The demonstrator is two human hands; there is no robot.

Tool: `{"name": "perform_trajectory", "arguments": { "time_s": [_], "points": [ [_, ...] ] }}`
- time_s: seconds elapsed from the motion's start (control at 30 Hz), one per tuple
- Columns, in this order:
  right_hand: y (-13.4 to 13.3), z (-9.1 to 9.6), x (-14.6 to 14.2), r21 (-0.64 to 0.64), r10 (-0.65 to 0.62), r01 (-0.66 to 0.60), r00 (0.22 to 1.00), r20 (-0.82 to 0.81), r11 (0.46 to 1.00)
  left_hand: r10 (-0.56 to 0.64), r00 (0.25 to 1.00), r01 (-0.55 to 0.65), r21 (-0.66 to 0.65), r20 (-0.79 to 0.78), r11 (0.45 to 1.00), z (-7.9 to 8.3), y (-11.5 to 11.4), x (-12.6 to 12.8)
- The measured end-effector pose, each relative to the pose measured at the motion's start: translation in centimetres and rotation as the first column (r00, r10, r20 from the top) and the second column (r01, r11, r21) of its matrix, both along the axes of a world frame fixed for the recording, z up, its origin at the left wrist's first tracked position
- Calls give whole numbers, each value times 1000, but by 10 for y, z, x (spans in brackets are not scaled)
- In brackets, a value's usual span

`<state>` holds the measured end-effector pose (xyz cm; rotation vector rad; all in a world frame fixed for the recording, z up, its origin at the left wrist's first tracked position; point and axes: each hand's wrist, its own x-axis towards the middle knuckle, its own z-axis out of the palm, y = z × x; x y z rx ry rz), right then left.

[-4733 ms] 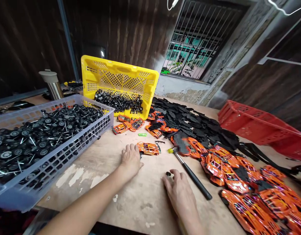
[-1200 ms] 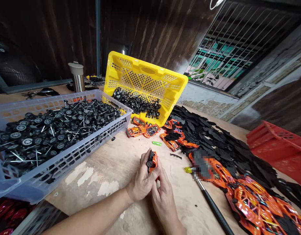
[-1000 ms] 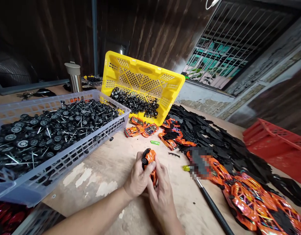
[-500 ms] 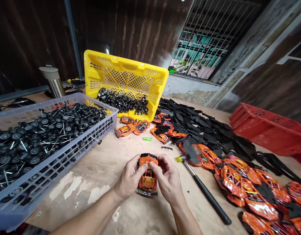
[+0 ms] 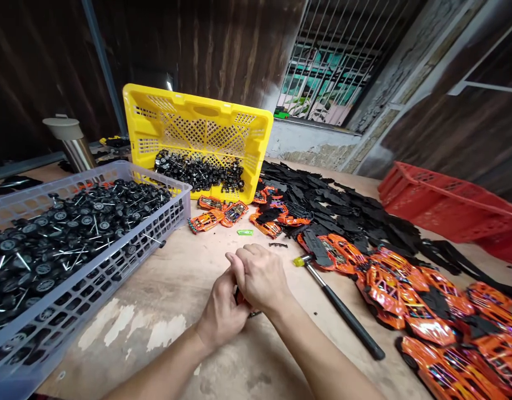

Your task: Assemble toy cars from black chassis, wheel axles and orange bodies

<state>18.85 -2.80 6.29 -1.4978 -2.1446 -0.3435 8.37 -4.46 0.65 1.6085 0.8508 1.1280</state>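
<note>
Near the front edge of the worktop [image 5: 164,289], mid-width, the left hand [image 5: 222,316] and right hand [image 5: 261,278] are curling shut together, right over left, gripping a small piece [image 5: 254,314]. It is mostly hidden, with only a dark sliver showing. A hammer [image 5: 339,304] is lying near them toward the right edge, with orange car shells [image 5: 406,300] beyond. A basket of wheels [image 5: 93,266] is sitting at the left edge, and a yellow crate [image 5: 197,128] is standing tipped at the far edge.
</note>
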Motion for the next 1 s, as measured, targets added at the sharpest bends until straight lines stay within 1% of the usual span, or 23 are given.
{"name": "perform_trajectory", "arguments": {
  "time_s": [0.07,0.17,0.23,0.27,0.3,0.37,0.43,0.47,0.57,0.63,0.67,0.73,0.77,0.8,0.83,0.87,0.9,0.93,0.97,1.0],
  "points": [
    [7,-2,-7,-9,-5,5,1000,30,1000,36,999,-36,9,-9,999,-1,2,-1],
    [12,-4,-11,-34,-43,43,999,-4,998,65,998,-65,-8,-3,998,-5,6,-4],
    [13,-2,-8,-54,-41,35,994,-100,998,42,999,-41,-49,33,998,-7,9,-5],
    [12,-2,-6,-56,-32,22,981,-191,998,20,998,-15,-74,65,997,-8,10,-5],
    [11,-1,-3,-52,-25,9,952,-304,999,-5,995,15,-99,104,995,-8,10,-5],
    [8,-2,4,-27,-36,26,850,-525,999,-53,985,73,-124,161,990,-6,10,-5],
    [4,-6,9,-4,-62,79,751,-657,997,-78,986,92,-94,149,991,-4,8,-4],
    [3,-9,10,3,-69,97,724,-687,995,-75,991,81,-54,114,995,-2,7,-4],
    [1,-21,10,17,-68,119,679,-731,993,-25,1000,26,90,-10,996,0,3,-4],
    [3,-29,10,15,-77,134,651,-755,991,1,998,7,145,-55,989,0,1,-3],
    [4,-32,10,10,-86,148,627,-774,989,6,998,4,150,-67,989,-1,1,-2],
    [5,-34,13,-6,-106,183,542,-834,983,5,998,3,119,-66,993,-1,1,0],
    [5,-34,15,-17,-117,203,493,-862,979,0,998,5,94,-60,996,-1,1,1],
    [4,-31,16,-26,-127,216,467,-875,976,0,998,4,73,-58,997,-1,1,2],
    [3,-28,17,-26,-131,219,483,-866,975,4,998,1,70,-65,998,0,1,2],
    [0,-24,18,-12,-126,208,547,-828,978,11,997,-3,93,-80,996,0,1,3],
    [-2,-18,17,12,-109,179,651,-752,984,23,995,-10,138,-96,990,0,0,3],
    [-5,-13,15,39,-80,136,765,-639,990,41,993,-20,195,-108,981,0,-1,2],
    [-7,-8,12,63,-43,87,860,-509,994,65,992,-35,250,-109,968,0,-2,2],
    [-9,-4,9,75,-12,45,923,-386,996,90,991,-56,296,-103,953,-1,-2,1]
  ]
}}
